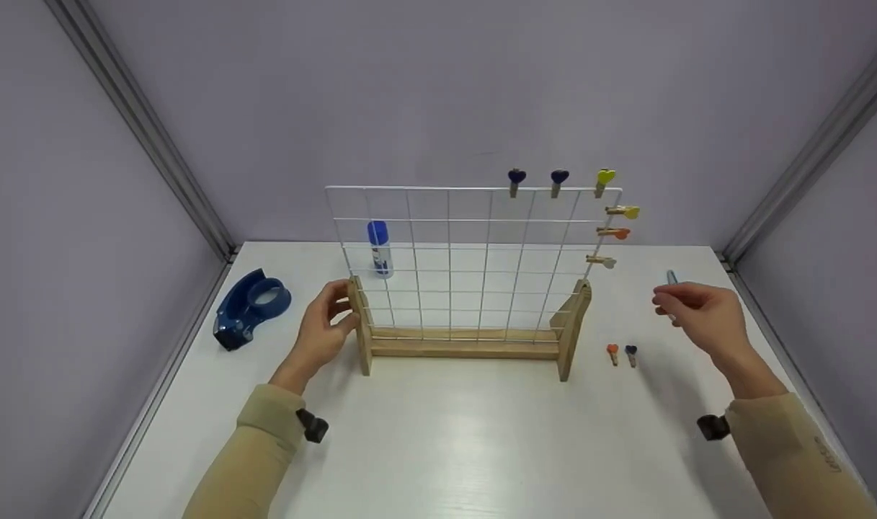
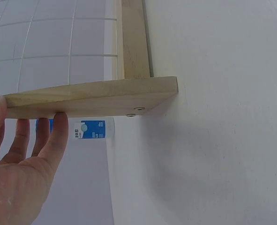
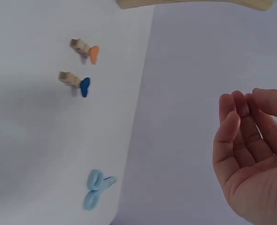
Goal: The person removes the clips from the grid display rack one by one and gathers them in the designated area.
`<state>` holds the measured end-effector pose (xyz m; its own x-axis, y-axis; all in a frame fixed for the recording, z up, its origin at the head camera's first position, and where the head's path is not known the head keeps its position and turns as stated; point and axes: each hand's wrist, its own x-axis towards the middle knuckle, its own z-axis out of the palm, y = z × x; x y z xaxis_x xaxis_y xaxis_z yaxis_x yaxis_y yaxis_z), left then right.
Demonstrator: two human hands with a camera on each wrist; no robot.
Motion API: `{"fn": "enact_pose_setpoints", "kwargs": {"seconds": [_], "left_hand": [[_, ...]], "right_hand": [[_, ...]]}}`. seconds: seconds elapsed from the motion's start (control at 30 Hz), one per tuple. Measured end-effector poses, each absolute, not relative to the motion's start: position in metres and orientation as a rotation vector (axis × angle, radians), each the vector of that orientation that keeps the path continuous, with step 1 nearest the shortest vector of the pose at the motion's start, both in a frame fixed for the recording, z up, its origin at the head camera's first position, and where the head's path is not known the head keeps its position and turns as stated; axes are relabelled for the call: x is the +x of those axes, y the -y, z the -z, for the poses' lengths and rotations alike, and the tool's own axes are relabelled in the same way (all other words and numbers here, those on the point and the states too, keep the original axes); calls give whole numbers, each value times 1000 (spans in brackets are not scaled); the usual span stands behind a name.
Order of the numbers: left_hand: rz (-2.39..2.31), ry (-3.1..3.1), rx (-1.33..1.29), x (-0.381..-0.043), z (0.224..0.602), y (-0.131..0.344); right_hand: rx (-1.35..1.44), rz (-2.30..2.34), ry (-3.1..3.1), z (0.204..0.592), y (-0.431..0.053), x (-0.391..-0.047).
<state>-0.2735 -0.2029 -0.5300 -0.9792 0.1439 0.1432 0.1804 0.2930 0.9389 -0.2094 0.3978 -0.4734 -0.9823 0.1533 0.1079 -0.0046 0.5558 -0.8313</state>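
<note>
A white wire grid (image 1: 469,272) stands upright in a wooden stand (image 1: 467,350). My left hand (image 1: 324,324) grips the stand's left side post; in the left wrist view the thumb and fingertips (image 2: 60,119) lie on its wood. Heart-topped clothespins sit on the grid: two dark blue ones and a yellow one (image 1: 605,177) along the top wire, several more down the right edge. In the air right of the stand is my right hand (image 1: 708,317), fingers loosely curled and holding nothing. Closest to it on the table are an orange-heart clothespin (image 1: 613,354) and a dark blue one (image 1: 631,355).
Light blue scissors (image 3: 95,188) lie on the table, mostly hidden behind my right hand in the head view. A blue tape dispenser (image 1: 249,306) rests at the left. Behind the grid stands a glue stick (image 1: 381,259) with a blue cap. Panel walls enclose the white table (image 1: 445,447).
</note>
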Motion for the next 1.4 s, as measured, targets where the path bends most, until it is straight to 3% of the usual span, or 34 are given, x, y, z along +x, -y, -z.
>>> {"fn": "enact_pose_setpoints", "kwargs": {"seconds": [0.7, 1.4], "left_hand": [[1832, 2481, -318, -275, 531, 205], [1850, 2482, -306, -277, 533, 203]], "right_hand": [[21, -1344, 2209, 361, -337, -225], [537, -1040, 2234, 273, -255, -247]]}}
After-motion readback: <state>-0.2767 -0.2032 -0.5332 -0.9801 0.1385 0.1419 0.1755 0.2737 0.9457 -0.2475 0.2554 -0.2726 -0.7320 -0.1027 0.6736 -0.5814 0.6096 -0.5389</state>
